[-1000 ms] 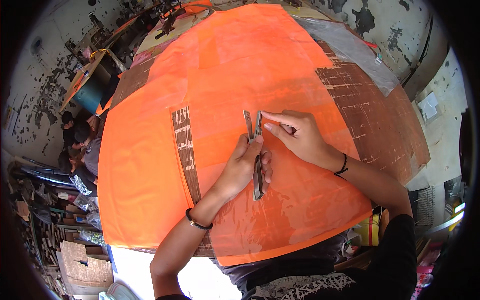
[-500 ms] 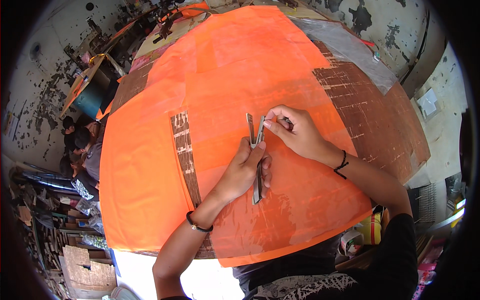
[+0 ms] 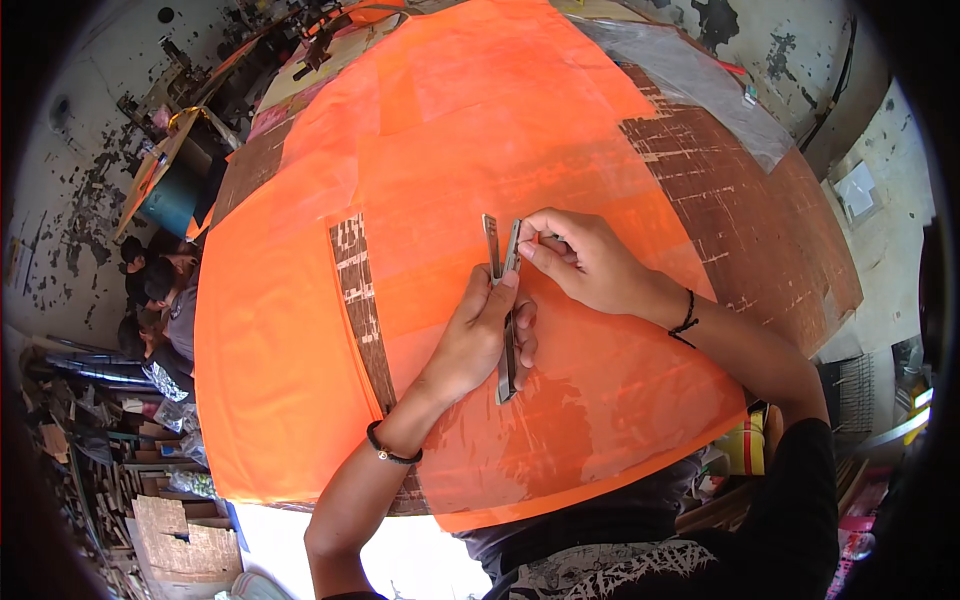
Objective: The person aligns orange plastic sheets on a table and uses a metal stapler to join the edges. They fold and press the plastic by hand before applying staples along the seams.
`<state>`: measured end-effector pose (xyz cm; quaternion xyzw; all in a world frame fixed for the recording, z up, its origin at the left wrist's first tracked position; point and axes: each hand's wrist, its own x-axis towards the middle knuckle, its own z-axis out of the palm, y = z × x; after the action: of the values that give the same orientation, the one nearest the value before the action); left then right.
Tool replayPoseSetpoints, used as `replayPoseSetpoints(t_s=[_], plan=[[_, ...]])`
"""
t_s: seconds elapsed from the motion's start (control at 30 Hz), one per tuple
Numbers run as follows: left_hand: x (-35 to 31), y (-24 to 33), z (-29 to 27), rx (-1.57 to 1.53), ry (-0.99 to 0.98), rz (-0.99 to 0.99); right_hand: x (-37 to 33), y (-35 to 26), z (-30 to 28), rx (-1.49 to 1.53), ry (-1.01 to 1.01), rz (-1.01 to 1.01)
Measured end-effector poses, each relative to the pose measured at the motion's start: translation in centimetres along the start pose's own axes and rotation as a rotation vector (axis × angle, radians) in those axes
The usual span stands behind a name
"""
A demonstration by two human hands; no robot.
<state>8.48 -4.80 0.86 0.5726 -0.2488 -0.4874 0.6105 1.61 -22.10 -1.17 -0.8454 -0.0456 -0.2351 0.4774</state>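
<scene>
My left hand point(image 3: 472, 335) is wrapped round a slim metal stapler point(image 3: 513, 252), which is held upright. Its two long arms are spread in a narrow V above my thumb, and the lower end sticks out below my fingers. At the top of the right-hand arm, my right hand point(image 3: 592, 262) is closed in a pinch. Whatever lies between its fingertips is too small to make out. Beneath both hands spreads a thin orange sheet point(image 3: 600, 410) of cloth or film, see-through enough to show the dark board below.
More orange sheets point(image 3: 270, 360) lie at the left on the worn brown tabletop point(image 3: 770, 230). Clear plastic film point(image 3: 690, 80) covers the far right corner. People point(image 3: 170, 290) sit beyond the left edge, above stacked scrap wood point(image 3: 185, 540).
Both hands and the stapler have shifted slightly left and up in the picture, as has the table. My right fingertips stay at the upper end of the stapler.
</scene>
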Motion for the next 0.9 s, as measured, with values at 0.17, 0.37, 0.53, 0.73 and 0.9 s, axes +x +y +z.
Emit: replayPoseSetpoints(t_s=[0.17,0.37,0.53,0.73,0.9], plan=[[0.3,-0.8,-0.6,-0.061,-0.038,0.02,-0.5,-1.0,0.0,-0.063,-0.064,-0.065],[0.2,-0.6,-0.4,-0.114,-0.03,0.013,-0.8,-0.3,1.1,0.047,-0.01,-0.088],[0.2,-0.4,-0.3,-0.104,-0.011,0.056,-0.9,-0.7,0.6,0.021,-0.028,0.011],[0.2,-0.5,-0.3,-0.101,-0.014,0.057,-0.8,-0.6,0.5,-0.067,0.119,-0.076],[0.4,-0.6,-0.5,-0.163,-0.048,0.05,-1.0,-1.2,0.5,-0.101,0.112,-0.062]])
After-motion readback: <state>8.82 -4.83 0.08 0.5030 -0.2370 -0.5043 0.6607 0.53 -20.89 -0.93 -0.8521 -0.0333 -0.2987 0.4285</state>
